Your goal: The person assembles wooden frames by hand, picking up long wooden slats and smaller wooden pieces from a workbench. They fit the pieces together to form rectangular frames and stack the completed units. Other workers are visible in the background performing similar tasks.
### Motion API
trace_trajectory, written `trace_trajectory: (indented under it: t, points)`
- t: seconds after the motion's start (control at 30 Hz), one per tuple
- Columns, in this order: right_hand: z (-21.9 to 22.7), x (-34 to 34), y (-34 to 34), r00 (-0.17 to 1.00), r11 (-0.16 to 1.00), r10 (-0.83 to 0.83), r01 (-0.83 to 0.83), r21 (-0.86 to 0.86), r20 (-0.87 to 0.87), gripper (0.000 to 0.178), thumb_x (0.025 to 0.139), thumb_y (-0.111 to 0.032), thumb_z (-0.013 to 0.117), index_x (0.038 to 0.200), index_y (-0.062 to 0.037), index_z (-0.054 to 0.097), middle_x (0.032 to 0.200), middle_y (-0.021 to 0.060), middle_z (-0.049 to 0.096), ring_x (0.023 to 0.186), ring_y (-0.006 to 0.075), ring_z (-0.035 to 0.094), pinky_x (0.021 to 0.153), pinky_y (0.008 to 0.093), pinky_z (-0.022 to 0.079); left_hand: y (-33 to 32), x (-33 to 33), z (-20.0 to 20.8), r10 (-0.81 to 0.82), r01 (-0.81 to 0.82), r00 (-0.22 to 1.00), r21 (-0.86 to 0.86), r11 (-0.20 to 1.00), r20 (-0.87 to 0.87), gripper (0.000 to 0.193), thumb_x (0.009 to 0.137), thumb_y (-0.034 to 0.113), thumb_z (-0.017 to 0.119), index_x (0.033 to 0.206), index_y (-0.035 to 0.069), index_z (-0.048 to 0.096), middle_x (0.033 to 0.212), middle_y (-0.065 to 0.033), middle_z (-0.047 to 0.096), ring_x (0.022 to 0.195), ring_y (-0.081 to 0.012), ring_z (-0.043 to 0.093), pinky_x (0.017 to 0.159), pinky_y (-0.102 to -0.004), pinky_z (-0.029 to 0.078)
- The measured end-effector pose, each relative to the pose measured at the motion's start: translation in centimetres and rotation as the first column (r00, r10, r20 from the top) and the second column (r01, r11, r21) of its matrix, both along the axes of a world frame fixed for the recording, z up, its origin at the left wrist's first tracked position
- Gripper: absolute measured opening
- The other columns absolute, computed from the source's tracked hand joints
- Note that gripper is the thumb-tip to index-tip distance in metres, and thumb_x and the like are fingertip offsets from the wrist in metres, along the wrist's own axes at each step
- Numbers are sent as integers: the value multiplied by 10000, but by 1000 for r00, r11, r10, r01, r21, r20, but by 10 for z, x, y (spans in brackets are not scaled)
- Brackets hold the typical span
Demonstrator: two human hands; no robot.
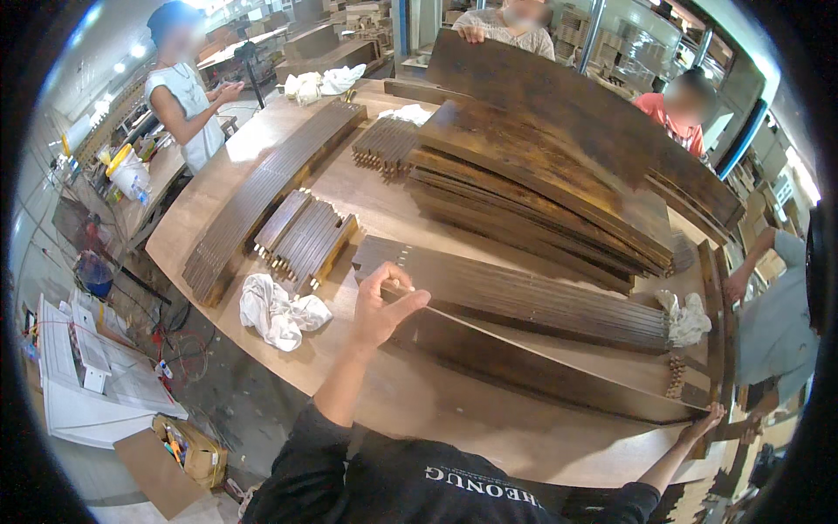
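Note:
A long dark brown wooden board (524, 368) stands on its edge, slanting across the near part of the table. My left hand (384, 307) is closed round its left end, with the thumb along the top edge. At the far right end of the same board, my right hand (709, 424) grips the corner; its fingers show only in part. Just beyond the board lies a row of long brown wooden strips (524, 293), packed side by side. A crumpled white cloth (281, 313) rests on the table left of my left hand, and another white cloth (685, 319) touches the strips' right end.
Wide dark panels (541, 166) are stacked at the back of the table (349, 358). Bundles of long strips (271, 196) and short pieces (305, 236) lie left. Co-workers stand at left (188, 96), back (515, 31) and right (777, 306). An open cardboard box (205, 454) sits lower left.

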State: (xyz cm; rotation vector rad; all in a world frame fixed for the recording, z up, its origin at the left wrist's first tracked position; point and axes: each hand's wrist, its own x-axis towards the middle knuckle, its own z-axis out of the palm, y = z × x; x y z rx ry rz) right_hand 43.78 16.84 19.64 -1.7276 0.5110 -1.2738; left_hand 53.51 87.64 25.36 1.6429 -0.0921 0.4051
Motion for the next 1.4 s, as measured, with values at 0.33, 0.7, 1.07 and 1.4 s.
trace_trajectory:
  t: [0.33,0.7,1.07,1.4]
  points:
    - [-23,0,-48,997,998,-67,66,-16,-43,436,779,-350,587,1082,-56,476,1026,74,432,1015,195,418,895,370,345,-5,0,-6,-29,34,999,-284,958,21,220,727,90,730,750,68,512,680,9,567,636,-57,565,593,-208,456]
    - [-27,-14,-65,988,957,-49,4,-292,-148,316,913,-314,438,1119,-82,497,1188,99,379,1143,230,379,969,426,326,7,2,-19,38,-22,999,-368,930,35,186,768,54,663,761,81,479,688,25,496,606,-44,465,561,-202,424]
    - [-19,-22,-76,999,980,-5,13,199,-40,426,862,-446,476,1128,-112,481,1105,64,485,1059,215,464,883,398,356,-20,-2,-26,181,-153,979,-245,957,96,207,717,65,651,742,89,446,665,30,473,579,-31,421,526,-191,362]
    - [-20,-14,-82,998,975,54,-44,219,-37,446,840,-437,537,1116,-99,446,1030,55,498,1023,192,481,920,368,381,-31,-7,-22,154,-101,975,-298,949,162,252,717,71,669,756,83,421,641,12,463,550,-46,431,499,-199,351]
